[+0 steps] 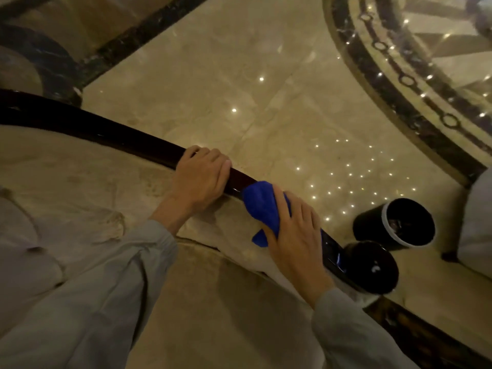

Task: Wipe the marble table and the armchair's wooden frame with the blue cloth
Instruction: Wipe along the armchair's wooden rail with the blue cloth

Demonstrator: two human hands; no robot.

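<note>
The armchair's dark glossy wooden frame [111, 134] curves from the left edge down to the lower right, above beige upholstery [80, 182]. My left hand [202, 177] grips the top of this rail, fingers curled over it. Just to its right, my right hand [290, 235] presses the bunched blue cloth [262, 206] against the rail, with the cloth covering the wood under my fingers. The frame ends in a rounded dark scroll [372, 267] at the lower right. The marble table is not in sight.
A black cylindrical bin with a white rim [394, 225] stands on the shiny beige marble floor [239, 75] right of the chair. A dark inlaid circular border [399, 83] crosses the floor at the upper right. Pale furniture [476, 222] sits at the right edge.
</note>
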